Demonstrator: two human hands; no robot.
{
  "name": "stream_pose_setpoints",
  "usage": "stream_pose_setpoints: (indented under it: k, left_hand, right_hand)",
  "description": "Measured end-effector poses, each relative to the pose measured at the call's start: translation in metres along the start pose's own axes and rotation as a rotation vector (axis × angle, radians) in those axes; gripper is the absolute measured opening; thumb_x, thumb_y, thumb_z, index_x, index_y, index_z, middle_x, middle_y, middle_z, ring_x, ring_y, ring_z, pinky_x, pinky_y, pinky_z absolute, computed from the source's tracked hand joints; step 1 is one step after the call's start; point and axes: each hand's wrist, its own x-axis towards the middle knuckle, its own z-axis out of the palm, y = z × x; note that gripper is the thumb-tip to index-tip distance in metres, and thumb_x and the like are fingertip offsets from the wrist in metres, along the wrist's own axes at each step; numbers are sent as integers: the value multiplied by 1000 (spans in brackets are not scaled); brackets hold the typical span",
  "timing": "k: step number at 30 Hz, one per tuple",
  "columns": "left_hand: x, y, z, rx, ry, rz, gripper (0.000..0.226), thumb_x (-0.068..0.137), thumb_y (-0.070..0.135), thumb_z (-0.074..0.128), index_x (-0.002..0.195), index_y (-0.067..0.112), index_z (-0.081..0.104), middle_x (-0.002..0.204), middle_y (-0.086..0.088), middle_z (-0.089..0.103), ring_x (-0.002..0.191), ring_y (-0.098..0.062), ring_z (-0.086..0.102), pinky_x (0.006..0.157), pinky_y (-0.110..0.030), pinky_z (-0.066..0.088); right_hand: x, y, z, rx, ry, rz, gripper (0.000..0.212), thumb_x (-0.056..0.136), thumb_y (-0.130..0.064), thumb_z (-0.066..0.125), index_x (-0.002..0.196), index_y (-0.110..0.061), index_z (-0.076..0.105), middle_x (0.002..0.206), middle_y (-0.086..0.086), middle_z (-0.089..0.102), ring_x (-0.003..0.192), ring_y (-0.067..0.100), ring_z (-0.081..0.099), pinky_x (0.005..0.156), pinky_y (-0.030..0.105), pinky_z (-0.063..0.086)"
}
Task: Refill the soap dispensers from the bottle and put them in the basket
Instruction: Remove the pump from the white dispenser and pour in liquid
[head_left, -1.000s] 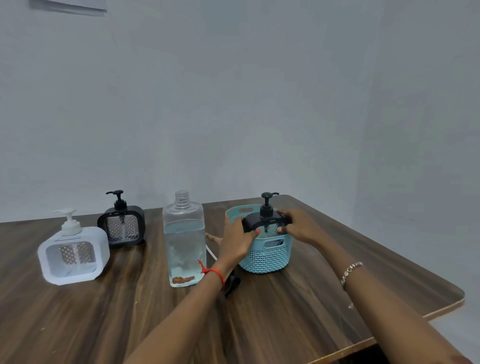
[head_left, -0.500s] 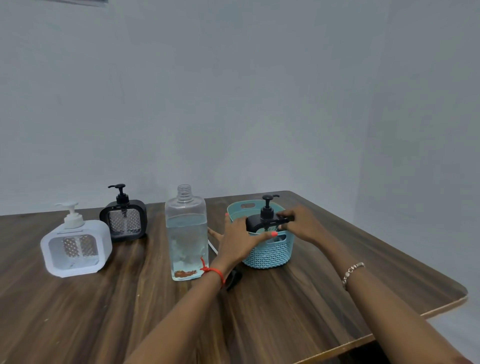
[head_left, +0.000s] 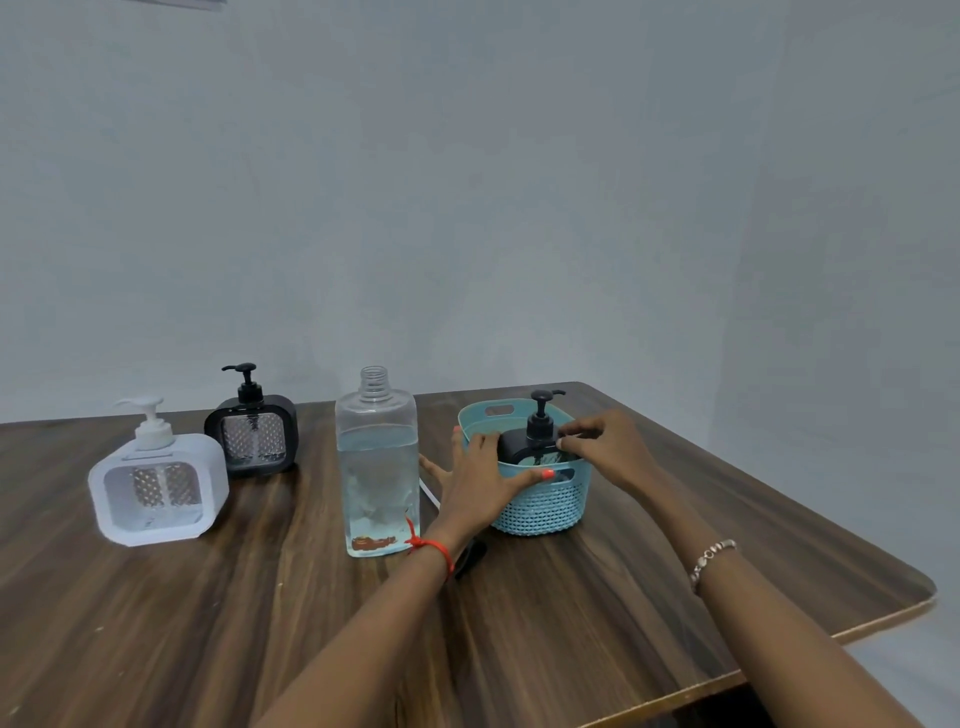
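Observation:
A black soap dispenser (head_left: 535, 448) sits low inside the teal woven basket (head_left: 545, 512), its pump sticking up above the rim. My left hand (head_left: 480, 486) grips the dispenser's left side, with the thumb lying across the basket's front rim. My right hand (head_left: 605, 447) pinches the dispenser's upper right edge. A clear bottle (head_left: 376, 467), uncapped and about two-thirds full of liquid, stands just left of my left hand. A second black dispenser (head_left: 252, 436) and a white dispenser (head_left: 156, 486) stand on the table to the left.
The wooden table (head_left: 571, 623) ends close to the right of the basket and at the front right corner. A small black cap (head_left: 470, 558) lies behind my left wrist. A thin white item (head_left: 428, 491) lies between bottle and basket. A wall stands behind.
Both hands have lowered the black dispenser deeper into the basket. The bottle and the other two dispensers have stayed in place.

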Motion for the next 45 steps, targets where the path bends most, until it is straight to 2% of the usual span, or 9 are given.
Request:
stream_pose_setpoints:
  k: [5, 10, 13, 16, 21, 25, 32, 37, 45]
  left_hand:
    - [-2, 1, -3, 67, 15, 29, 89, 73, 75, 45, 140, 18, 28, 152, 0, 24, 145, -21, -1, 105, -63, -16]
    - [-11, 17, -40, -163, 117, 175, 67, 79, 55, 60, 132, 17, 44, 136, -2, 46, 131, -19, 38, 113, -44, 22]
    - [-25, 28, -84, -300, 281, 276, 49, 81, 40, 66, 120, 14, 56, 121, 0, 60, 111, -8, 53, 93, -14, 36]
    - [-47, 24, -133, -351, 471, 352, 33, 83, 32, 65, 110, 13, 64, 107, 0, 67, 98, -2, 59, 85, -13, 45]
    - [-82, -28, -199, -300, 678, 295, 28, 87, 21, 62, 113, 9, 62, 113, -1, 64, 106, -10, 59, 89, -25, 48]
    - [-99, -87, -228, -276, 709, 61, 45, 86, 21, 63, 128, 10, 49, 130, 1, 49, 120, -12, 45, 97, -8, 31]
    - [-108, -186, -247, -301, 559, -417, 68, 82, 35, 66, 133, 3, 34, 138, -11, 38, 128, -27, 39, 102, -34, 34]
    - [-105, -222, -251, -349, 440, -401, 43, 81, 27, 70, 117, 14, 51, 108, 7, 51, 96, -12, 52, 71, -15, 38]
    - [-92, -244, -252, -460, 296, -292, 28, 84, 15, 66, 92, 39, 55, 99, 8, 63, 93, -13, 60, 87, -32, 48]
  right_hand:
    - [-5, -3, 13, -78, 102, -5, 27, 81, -21, 65, 105, -9, 70, 104, 10, 72, 86, 12, 63, 78, 26, 50]
    - [-18, -55, 23, 48, 425, -25, 19, 83, -20, 57, 84, -11, 73, 85, 7, 73, 68, 8, 62, 64, 28, 51]
    - [-28, -107, 31, 193, 523, -131, 18, 83, -17, 58, 81, -8, 73, 78, 4, 72, 77, 17, 65, 72, 29, 50]
    - [-38, -160, 45, 291, 534, -276, 15, 85, -14, 59, 81, -7, 72, 76, 1, 70, 76, 15, 63, 69, 23, 45]
    - [-50, -221, 101, 324, 388, -454, 16, 86, -16, 58, 83, -6, 70, 80, 3, 71, 74, 16, 63, 64, 28, 47]
    - [-51, -246, 159, 281, 172, -431, 17, 86, -21, 58, 87, -8, 69, 88, 4, 70, 79, 17, 62, 69, 31, 50]
    - [-35, -243, 247, 120, -185, -304, 31, 87, -31, 57, 107, -8, 57, 112, 8, 61, 94, 18, 54, 70, 24, 36]
    - [-15, -248, 286, 97, -352, -233, 36, 83, -22, 62, 109, 1, 53, 109, 17, 60, 101, 30, 56, 79, 35, 45]
    - [-2, -252, 310, 155, -412, -261, 17, 80, -2, 64, 82, -5, 48, 88, 18, 55, 81, 21, 48, 66, 28, 38]
